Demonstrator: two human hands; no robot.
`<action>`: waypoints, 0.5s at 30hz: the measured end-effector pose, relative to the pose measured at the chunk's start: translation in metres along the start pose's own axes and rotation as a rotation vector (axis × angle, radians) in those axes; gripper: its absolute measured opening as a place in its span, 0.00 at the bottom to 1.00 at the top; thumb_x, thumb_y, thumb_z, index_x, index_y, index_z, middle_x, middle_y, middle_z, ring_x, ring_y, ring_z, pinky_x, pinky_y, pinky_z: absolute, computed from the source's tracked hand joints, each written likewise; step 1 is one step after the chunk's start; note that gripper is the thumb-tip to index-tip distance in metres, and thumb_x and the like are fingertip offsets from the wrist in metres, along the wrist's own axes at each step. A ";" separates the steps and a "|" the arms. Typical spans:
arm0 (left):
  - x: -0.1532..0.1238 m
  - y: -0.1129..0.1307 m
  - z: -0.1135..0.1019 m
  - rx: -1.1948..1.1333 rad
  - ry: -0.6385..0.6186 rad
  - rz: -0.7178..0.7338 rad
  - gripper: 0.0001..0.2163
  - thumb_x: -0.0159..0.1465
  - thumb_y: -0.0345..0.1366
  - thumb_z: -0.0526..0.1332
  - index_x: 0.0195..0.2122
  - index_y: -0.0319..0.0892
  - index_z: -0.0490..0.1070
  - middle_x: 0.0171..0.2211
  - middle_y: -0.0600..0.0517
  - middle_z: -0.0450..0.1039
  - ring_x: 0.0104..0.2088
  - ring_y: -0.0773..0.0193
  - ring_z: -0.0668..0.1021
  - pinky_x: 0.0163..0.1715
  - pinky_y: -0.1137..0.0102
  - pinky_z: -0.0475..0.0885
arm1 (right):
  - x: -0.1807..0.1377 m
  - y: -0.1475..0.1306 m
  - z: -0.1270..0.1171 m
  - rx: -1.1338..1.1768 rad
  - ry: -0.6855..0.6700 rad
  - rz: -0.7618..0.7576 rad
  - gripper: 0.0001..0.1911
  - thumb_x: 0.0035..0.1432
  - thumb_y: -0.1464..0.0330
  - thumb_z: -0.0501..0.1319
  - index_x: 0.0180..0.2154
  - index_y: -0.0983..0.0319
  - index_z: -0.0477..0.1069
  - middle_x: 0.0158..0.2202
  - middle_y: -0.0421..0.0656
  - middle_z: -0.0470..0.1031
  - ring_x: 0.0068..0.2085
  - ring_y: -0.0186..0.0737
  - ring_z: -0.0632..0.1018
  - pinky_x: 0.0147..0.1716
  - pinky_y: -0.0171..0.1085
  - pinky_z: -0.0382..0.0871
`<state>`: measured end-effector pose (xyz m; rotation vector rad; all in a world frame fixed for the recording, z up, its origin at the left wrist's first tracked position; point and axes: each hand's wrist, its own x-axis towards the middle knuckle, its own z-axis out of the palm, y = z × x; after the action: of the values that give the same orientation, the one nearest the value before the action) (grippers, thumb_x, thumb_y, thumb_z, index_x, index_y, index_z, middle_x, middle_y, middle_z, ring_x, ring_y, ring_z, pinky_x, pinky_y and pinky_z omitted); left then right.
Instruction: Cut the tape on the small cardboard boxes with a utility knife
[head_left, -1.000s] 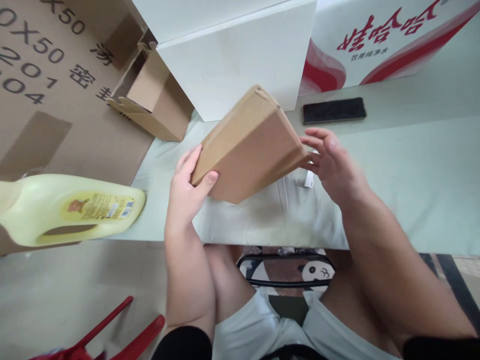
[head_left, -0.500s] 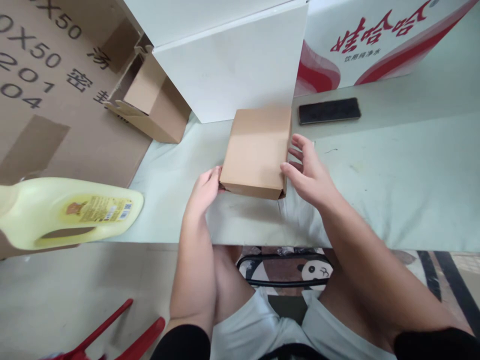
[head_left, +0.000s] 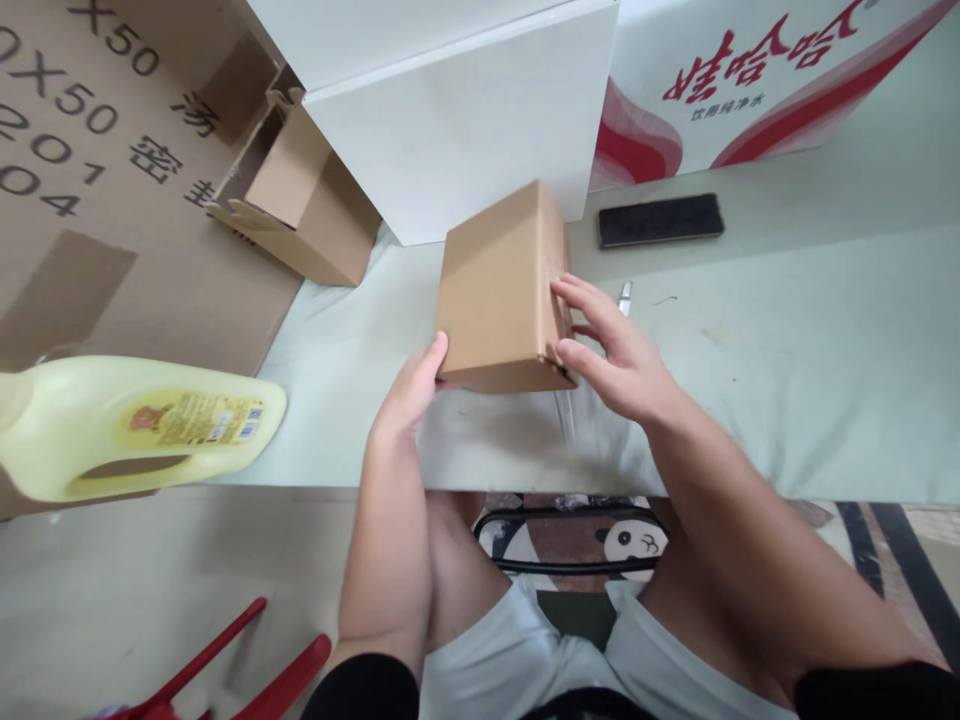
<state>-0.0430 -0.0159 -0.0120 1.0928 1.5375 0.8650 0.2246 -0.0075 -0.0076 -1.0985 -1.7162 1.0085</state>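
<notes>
A small brown cardboard box is in front of me, closed and tilted with its right side raised. My left hand grips its lower left corner, thumb on the edge and the other fingers mostly hidden beneath. Against the box's right side, my right hand rests its fingertips, with the fingers apart and not wrapped round it. A small silver strip lies on the table just beyond the right hand, partly hidden by it; its kind I cannot make out.
A black phone lies at the back right, before a red-and-white carton. Behind the box stands a white box. To the left are an open cardboard box, a large carton and a yellow jug at the table's edge.
The box has turned and tipped, its right side lifting so that this side now shows. My right fingertips have shifted left with it, and the silver strip has come into view.
</notes>
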 end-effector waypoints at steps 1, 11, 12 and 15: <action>0.000 0.001 0.001 -0.050 -0.023 -0.014 0.34 0.61 0.68 0.60 0.51 0.42 0.78 0.48 0.40 0.83 0.49 0.45 0.83 0.35 0.61 0.82 | -0.001 -0.007 -0.001 -0.021 0.014 -0.061 0.33 0.64 0.49 0.61 0.65 0.55 0.68 0.74 0.50 0.61 0.75 0.55 0.61 0.70 0.59 0.62; -0.007 0.006 0.015 0.070 -0.317 -0.134 0.25 0.58 0.45 0.67 0.57 0.46 0.75 0.42 0.47 0.84 0.38 0.52 0.85 0.36 0.61 0.81 | -0.006 -0.045 -0.016 -0.131 -0.030 -0.353 0.11 0.65 0.62 0.61 0.45 0.56 0.79 0.56 0.46 0.82 0.65 0.51 0.77 0.70 0.55 0.66; -0.006 0.006 0.014 0.161 -0.286 -0.109 0.21 0.57 0.45 0.68 0.51 0.45 0.78 0.41 0.46 0.84 0.40 0.49 0.85 0.38 0.59 0.82 | -0.006 -0.046 -0.017 -0.148 -0.069 -0.362 0.10 0.66 0.63 0.61 0.43 0.56 0.80 0.55 0.46 0.83 0.64 0.51 0.77 0.68 0.55 0.67; -0.002 0.007 0.012 0.317 -0.050 0.030 0.15 0.58 0.47 0.68 0.40 0.44 0.80 0.41 0.43 0.84 0.48 0.42 0.83 0.47 0.51 0.81 | -0.005 -0.047 -0.015 -0.206 -0.174 -0.365 0.11 0.66 0.64 0.60 0.41 0.56 0.81 0.55 0.44 0.83 0.66 0.54 0.75 0.66 0.58 0.69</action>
<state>-0.0296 -0.0159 -0.0080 1.3562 1.6560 0.6204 0.2275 -0.0231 0.0398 -0.7962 -2.1055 0.7254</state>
